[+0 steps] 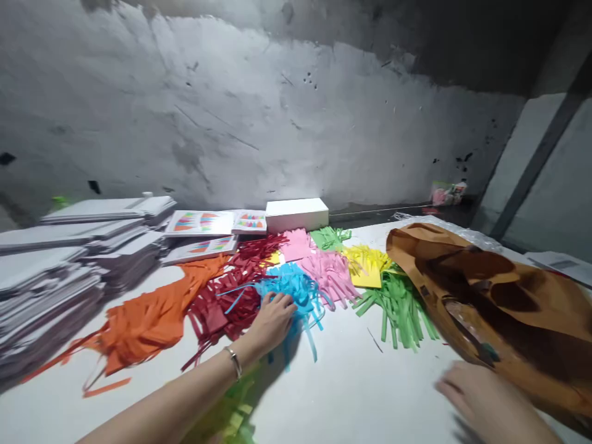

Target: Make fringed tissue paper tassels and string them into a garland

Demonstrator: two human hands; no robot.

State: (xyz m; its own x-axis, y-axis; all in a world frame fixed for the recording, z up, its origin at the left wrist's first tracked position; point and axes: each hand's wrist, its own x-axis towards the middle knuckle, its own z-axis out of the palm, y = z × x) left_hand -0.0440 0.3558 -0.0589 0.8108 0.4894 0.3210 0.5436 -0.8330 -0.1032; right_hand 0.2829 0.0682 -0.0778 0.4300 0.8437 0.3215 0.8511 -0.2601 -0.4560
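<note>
Head view: found blue paper fringe [296, 279] near the middle of the white table [342, 382], set toward the far edge; noted left hand [275, 317] on top of it, bracelet [234, 362] at the wrist, fingers bent down into the strips; cannot tell a closed pinch from a light touch, with fingertips lost among the paper; noted right hand [476, 391] blurred, over the near right part of the table, just beside a brown bag [541, 308], fingers partly curled; cannot tell its grip either.

Checked direction of blue paper fringe: loose strips mostly trailing toward the near edge, a few running leftward over dark red fringe [217, 302]; cannot fix the long axis, with the hand across the bunch.

Checked edges and room: along the left edge, stacks of white sheets [115, 246]; along the far edge, printed packs [198, 223] and a white box [297, 217]; along the right edge, the brown bag, slumped and broad; beyond the dark red fringe to the left, orange fringe [143, 320]; to the right, pink fringe [328, 271], then yellow fringe [367, 271] and green fringe [400, 308] toward the bag; beside the left forearm, yellow-green fringe [231, 410], blurred; found open room from the blue paper fringe to the right hand, and on toward the near edge.
</note>
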